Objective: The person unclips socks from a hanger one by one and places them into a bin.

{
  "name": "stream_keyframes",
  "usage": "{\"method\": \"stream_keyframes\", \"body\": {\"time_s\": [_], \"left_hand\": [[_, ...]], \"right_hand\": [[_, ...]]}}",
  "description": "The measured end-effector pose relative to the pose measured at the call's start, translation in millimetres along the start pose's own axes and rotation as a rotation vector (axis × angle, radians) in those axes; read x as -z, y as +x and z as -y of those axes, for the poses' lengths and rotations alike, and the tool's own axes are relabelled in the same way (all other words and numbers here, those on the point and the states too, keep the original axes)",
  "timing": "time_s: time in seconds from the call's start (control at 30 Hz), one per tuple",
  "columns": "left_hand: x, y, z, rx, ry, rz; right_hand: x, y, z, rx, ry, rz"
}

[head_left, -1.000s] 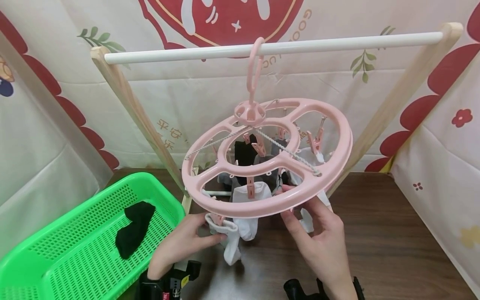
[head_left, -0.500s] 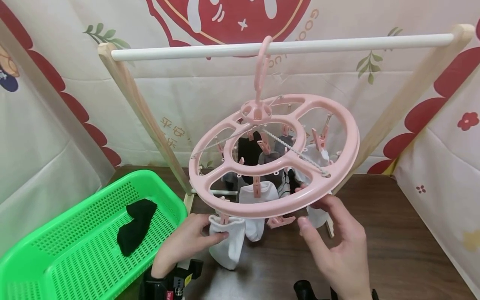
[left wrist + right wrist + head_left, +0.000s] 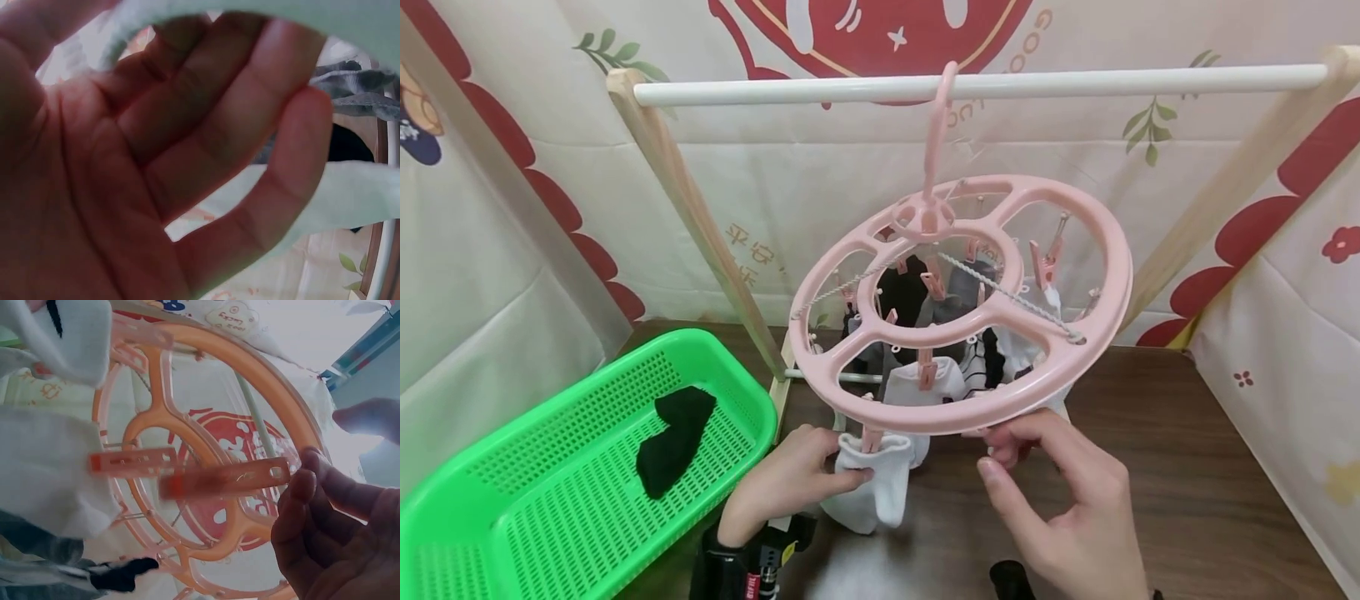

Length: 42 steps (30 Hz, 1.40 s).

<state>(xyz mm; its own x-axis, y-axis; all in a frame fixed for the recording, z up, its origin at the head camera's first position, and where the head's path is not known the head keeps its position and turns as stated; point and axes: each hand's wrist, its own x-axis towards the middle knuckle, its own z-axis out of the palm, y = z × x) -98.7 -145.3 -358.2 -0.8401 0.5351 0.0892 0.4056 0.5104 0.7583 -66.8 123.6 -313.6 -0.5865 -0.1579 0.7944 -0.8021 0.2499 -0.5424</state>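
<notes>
1. Currently, the left hand [image 3: 797, 479] reaches up at seven o'clock of the pink ring [image 3: 1118, 275] — thumb across the front of a white sock [image 3: 891, 487], fingers loosely bent behind, holding the cloth between them.
2. That sock hangs from a peg [image 3: 872, 439] under the ring's seven-o'clock edge.
3. At five o'clock the right hand [image 3: 1071, 500] angles up, half open: fingers bend beneath the ring, thumb stands apart. Its fingertips lie beside a pink clip [image 3: 225, 481] — whether they touch it, I cannot tell.
4. At eight o'clock, a green basket [image 3: 762, 400] holds black cloth [image 3: 673, 442].
</notes>
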Motion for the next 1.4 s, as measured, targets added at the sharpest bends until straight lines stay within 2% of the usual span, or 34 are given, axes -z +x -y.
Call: {"method": "stream_keyframes", "body": {"time_s": [0.1,0.3,0.47,0.63,0.7,0.87,0.93,1.03,1.13,1.2,1.4], "left_hand": [[-3.7,2.6,-3.0,-0.045,0.040,-0.008],[-19.2,5.9,-3.0,-0.166,0.124,-0.086],[-44.1,3.6,0.3,-0.236,0.021,-0.164],[-68.8,5.4,5.2,-0.291,-0.069,-0.263],[-73.2,5.6,5.0,-0.265,-0.134,-0.262],[-77.4,-0.1,3.5,-0.115,-0.342,-0.179],[-79.2,-3.1,4.4,-0.064,-0.386,-0.157],[-81.0,-5.2,5.8,-0.025,-0.389,-0.140],[-81.7,-5.2,7.0,-0.017,-0.359,-0.137],[-81.0,-4.2,7.5,-0.016,-0.338,-0.141],[-78.3,-1.6,8.5,-0.003,-0.351,-0.150]], "right_hand": [[-7,11.9,20,0.025,-0.063,0.045],[-20,6.5,15,-0.025,-0.161,0.144],[-36,-1.4,3,-0.007,-0.214,0.200],[-41,-1.4,-6,-0.083,-0.184,0.339],[-40,3.0,-7,-0.119,-0.170,0.410],[-38,18.4,-14,-0.074,-0.113,0.537],[-37,23.0,-17,-0.052,-0.073,0.583],[-35,27.0,-21,-0.055,-0.038,0.635],[-32,27.1,-23,-0.077,-0.023,0.675],[-32,28.2,-24,-0.091,-0.033,0.670],[-34,31.0,-25,-0.157,0.039,0.631]]}}
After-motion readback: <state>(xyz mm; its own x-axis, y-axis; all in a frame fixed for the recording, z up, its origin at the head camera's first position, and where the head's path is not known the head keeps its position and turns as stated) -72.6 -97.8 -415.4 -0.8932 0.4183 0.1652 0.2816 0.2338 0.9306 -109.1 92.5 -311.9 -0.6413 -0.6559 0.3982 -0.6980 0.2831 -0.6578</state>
